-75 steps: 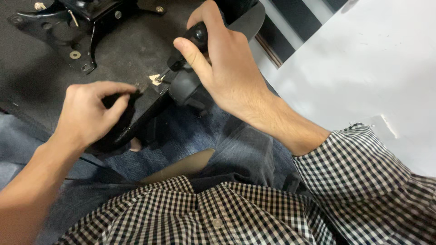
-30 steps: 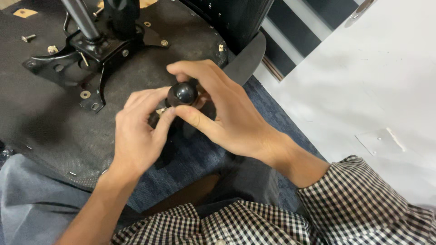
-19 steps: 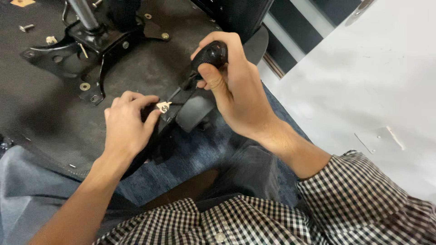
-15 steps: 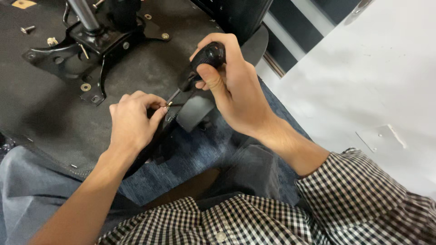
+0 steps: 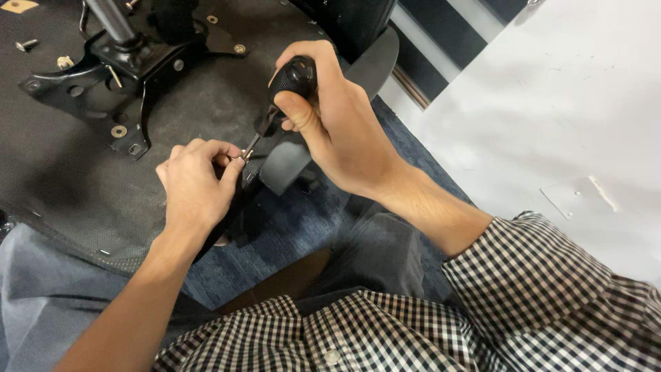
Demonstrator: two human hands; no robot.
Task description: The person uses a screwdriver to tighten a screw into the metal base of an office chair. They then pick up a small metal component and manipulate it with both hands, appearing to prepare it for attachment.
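My right hand (image 5: 341,124) grips the black handle of a screwdriver (image 5: 289,86), its tip angled down-left onto a small silver screw (image 5: 244,156). My left hand (image 5: 196,186) pinches that screw with thumb and forefinger against a black chair armrest part (image 5: 282,165) that rests over my lap. The part's lower end is hidden under my left hand.
An upturned office chair seat (image 5: 62,172) lies ahead with its black metal mechanism plate (image 5: 110,62) and gas cylinder (image 5: 107,17). Loose screws (image 5: 24,45) lie at top left. A white wall (image 5: 551,103) runs along the right, blue carpet (image 5: 289,227) below.
My right hand lifted off the knob end and regripped the screwdriver handle, tilting it up to the right. My left hand moved to pinch the screw at the tip.
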